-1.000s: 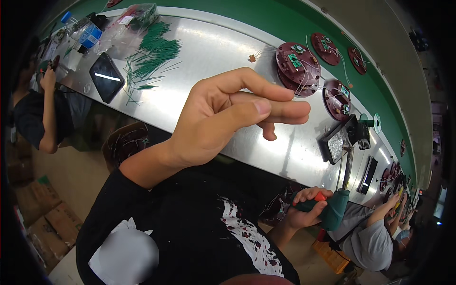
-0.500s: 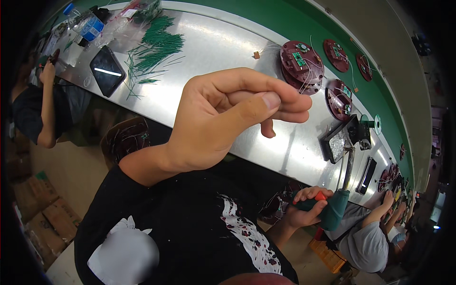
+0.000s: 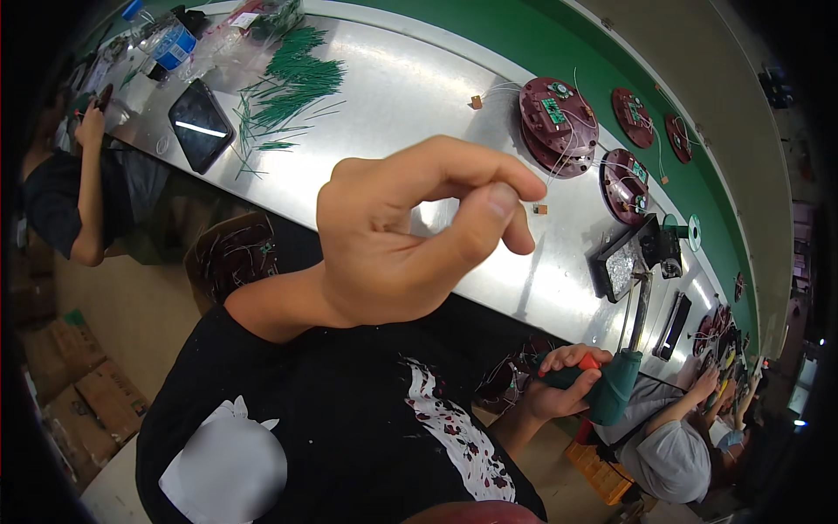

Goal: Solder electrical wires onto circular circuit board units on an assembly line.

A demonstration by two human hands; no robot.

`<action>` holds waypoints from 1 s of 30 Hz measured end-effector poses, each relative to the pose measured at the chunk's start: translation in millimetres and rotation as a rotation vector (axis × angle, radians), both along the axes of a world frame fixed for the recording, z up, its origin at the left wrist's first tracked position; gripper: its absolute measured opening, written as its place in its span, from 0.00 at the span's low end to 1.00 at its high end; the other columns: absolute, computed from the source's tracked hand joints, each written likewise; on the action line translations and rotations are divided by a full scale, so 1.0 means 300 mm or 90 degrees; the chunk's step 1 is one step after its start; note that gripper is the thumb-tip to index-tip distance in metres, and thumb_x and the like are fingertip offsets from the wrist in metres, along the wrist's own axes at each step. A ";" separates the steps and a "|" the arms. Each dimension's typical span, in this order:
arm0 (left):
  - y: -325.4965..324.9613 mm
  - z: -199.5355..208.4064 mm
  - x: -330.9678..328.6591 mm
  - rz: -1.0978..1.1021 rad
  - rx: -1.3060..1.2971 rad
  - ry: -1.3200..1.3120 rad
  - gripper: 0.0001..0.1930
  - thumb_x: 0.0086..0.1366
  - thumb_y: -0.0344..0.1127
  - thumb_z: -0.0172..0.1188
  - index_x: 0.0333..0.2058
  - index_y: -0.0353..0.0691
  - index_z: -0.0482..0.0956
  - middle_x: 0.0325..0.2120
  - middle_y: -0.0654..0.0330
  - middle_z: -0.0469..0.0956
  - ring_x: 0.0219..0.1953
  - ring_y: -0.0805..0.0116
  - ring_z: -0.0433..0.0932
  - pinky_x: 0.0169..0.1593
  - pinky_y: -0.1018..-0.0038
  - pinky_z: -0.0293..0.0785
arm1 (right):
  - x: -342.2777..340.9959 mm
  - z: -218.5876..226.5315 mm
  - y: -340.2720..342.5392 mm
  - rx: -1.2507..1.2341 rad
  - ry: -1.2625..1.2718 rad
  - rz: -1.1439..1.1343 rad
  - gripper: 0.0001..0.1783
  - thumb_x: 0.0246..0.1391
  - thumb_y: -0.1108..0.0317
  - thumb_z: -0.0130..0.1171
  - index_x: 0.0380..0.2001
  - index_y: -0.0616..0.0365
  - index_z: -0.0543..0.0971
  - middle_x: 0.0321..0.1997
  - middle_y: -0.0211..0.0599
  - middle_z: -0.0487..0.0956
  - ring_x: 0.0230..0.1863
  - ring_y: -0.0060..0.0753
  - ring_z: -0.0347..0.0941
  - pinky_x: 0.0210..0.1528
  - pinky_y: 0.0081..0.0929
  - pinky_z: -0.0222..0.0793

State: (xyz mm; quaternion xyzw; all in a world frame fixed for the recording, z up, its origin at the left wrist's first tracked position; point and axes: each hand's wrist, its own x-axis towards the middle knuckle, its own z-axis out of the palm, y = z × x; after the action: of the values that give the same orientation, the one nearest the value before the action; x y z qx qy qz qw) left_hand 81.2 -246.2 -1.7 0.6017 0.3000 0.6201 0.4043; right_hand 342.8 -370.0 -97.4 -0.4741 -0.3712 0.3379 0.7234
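Observation:
My left hand [image 3: 393, 244] is raised close to the camera above the near edge of the steel table [image 3: 410, 79]. Its fingers are curled, and the thumb tip meets the fingertips in a ring; I see nothing held between them. My right hand [image 3: 559, 389] is low at the right, below the table edge, gripping a green-handled soldering tool [image 3: 615, 384] whose metal shaft points up. Two dark red round circuit boards with thin white wires [image 3: 554, 122] [image 3: 624, 183] lie on the table beyond my left hand. A tiny brown part [image 3: 540, 209] lies near my fingertips.
A heap of green wire pieces [image 3: 297, 83], a black tablet [image 3: 201, 122] and a blue-labelled bottle [image 3: 175, 39] lie at the far left. A black tray of silvery bits [image 3: 621, 262] and a solder spool [image 3: 690, 229] stand at right. Other people sit at both ends [image 3: 78, 175] [image 3: 672, 445].
My left hand has come closer to the camera and curled from flat pinched fingers into a ring. The right hand still holds the green tool in the same place.

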 end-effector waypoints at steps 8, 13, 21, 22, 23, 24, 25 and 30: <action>0.009 -0.003 0.011 0.021 0.046 0.012 0.09 0.73 0.25 0.51 0.40 0.23 0.78 0.22 0.53 0.82 0.25 0.72 0.82 0.32 0.79 0.80 | 0.000 -0.005 -0.004 0.006 -0.007 0.000 0.19 0.69 0.53 0.52 0.49 0.58 0.66 0.29 0.33 0.67 0.24 0.23 0.65 0.21 0.17 0.61; 0.055 -0.009 -0.028 -0.064 0.059 0.142 0.16 0.76 0.34 0.51 0.33 0.28 0.80 0.18 0.56 0.80 0.14 0.78 0.73 0.19 0.85 0.66 | -0.006 -0.006 -0.021 0.013 -0.002 -0.021 0.22 0.67 0.50 0.54 0.47 0.58 0.66 0.29 0.34 0.68 0.26 0.24 0.65 0.22 0.20 0.65; 0.473 0.126 0.303 -0.001 0.070 0.212 0.07 0.71 0.29 0.56 0.40 0.31 0.78 0.28 0.58 0.84 0.32 0.74 0.80 0.35 0.76 0.75 | 0.112 -0.097 -0.061 0.069 -0.010 -0.076 0.29 0.64 0.43 0.56 0.47 0.58 0.66 0.29 0.38 0.70 0.27 0.28 0.67 0.27 0.27 0.72; 0.570 0.125 0.382 -0.015 0.141 0.265 0.08 0.70 0.31 0.57 0.41 0.32 0.78 0.27 0.57 0.83 0.31 0.69 0.81 0.35 0.73 0.75 | 0.128 -0.099 -0.072 0.078 -0.005 -0.085 0.29 0.64 0.43 0.56 0.47 0.58 0.66 0.29 0.38 0.70 0.27 0.28 0.67 0.27 0.27 0.72; 0.673 0.115 0.457 -0.022 0.214 0.320 0.09 0.69 0.34 0.59 0.42 0.34 0.79 0.27 0.56 0.83 0.30 0.65 0.82 0.35 0.70 0.76 | 0.144 -0.097 -0.084 0.082 0.016 -0.091 0.29 0.64 0.42 0.55 0.47 0.58 0.66 0.29 0.38 0.70 0.27 0.28 0.68 0.28 0.27 0.72; 0.766 0.118 0.545 -0.048 0.205 0.468 0.12 0.68 0.39 0.60 0.43 0.35 0.79 0.27 0.54 0.83 0.31 0.61 0.83 0.38 0.68 0.77 | 0.163 -0.101 -0.098 0.083 0.036 -0.099 0.29 0.64 0.42 0.55 0.48 0.58 0.66 0.29 0.38 0.70 0.27 0.29 0.68 0.29 0.28 0.73; 0.851 0.121 0.641 -0.073 0.195 0.614 0.16 0.67 0.43 0.61 0.44 0.36 0.78 0.28 0.52 0.83 0.33 0.57 0.84 0.40 0.66 0.78 | 0.183 -0.105 -0.111 0.085 0.053 -0.106 0.29 0.64 0.41 0.54 0.48 0.59 0.66 0.29 0.39 0.70 0.28 0.29 0.68 0.30 0.29 0.73; 1.179 -0.039 1.165 -0.103 0.328 0.779 0.39 0.56 0.65 0.66 0.53 0.37 0.73 0.42 0.43 0.81 0.47 0.44 0.80 0.49 0.52 0.76 | 0.256 -0.151 -0.194 0.053 0.089 -0.122 0.28 0.65 0.42 0.52 0.49 0.58 0.66 0.29 0.40 0.70 0.28 0.30 0.69 0.31 0.30 0.73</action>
State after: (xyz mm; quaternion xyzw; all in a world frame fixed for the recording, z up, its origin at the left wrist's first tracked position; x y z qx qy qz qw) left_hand 430.8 107.6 -13.5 0.9429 0.2716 0.1864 0.0497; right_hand 419.6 -428.2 -142.6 -0.4523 -0.2864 0.2840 0.7954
